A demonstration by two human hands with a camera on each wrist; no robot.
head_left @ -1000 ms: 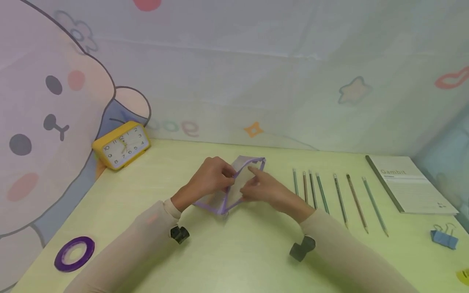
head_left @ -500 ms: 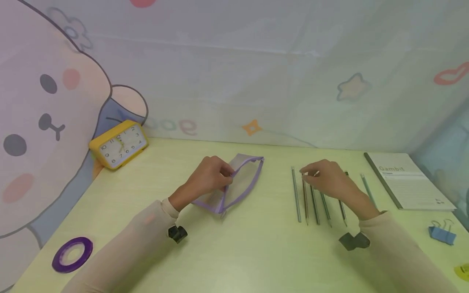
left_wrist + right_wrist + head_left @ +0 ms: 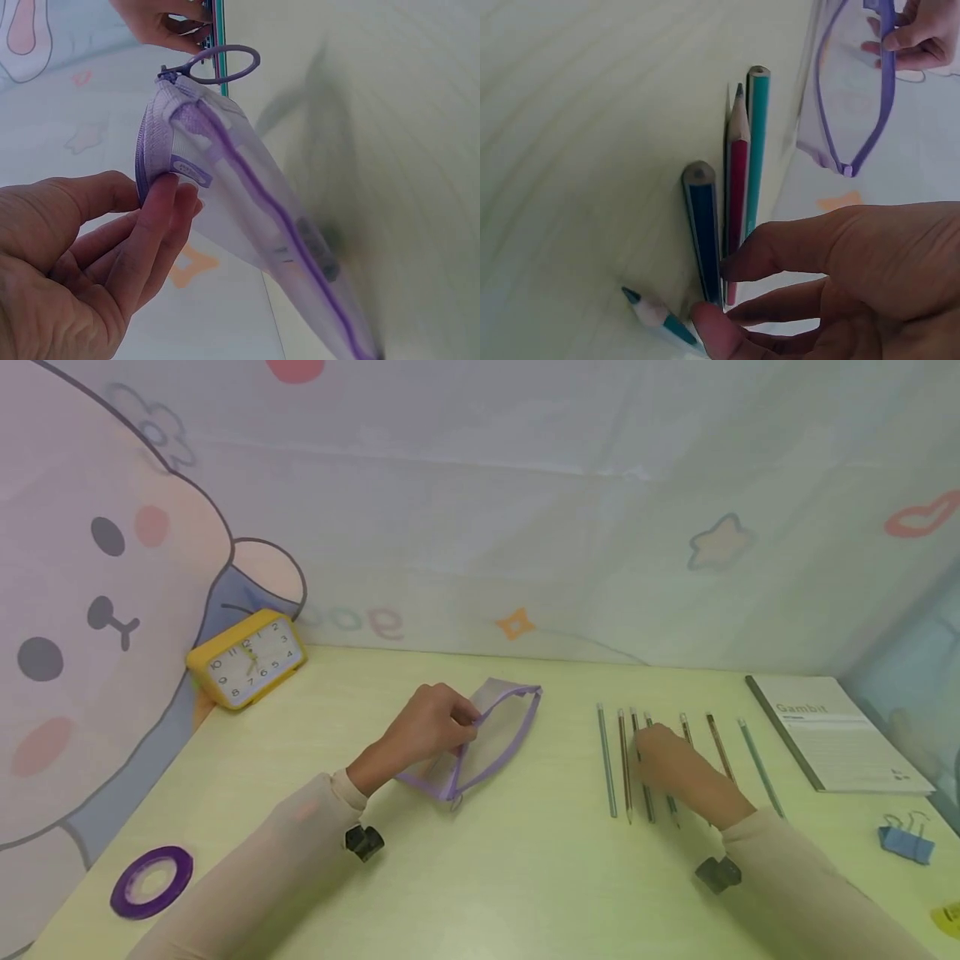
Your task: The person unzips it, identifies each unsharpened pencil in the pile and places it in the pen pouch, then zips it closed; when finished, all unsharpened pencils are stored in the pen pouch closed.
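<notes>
A translucent purple-edged pouch (image 3: 247,202) is pinched by the left hand (image 3: 105,259); rightward, a dark-blue pencil (image 3: 704,225) is straddled by the right hand (image 3: 877,277), grip unclear.

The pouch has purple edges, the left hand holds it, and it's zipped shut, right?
Almost! The pouch isn't zipped shut: its mouth is open, as the head view shows. It does have purple edges, and the left hand does hold it.
</notes>
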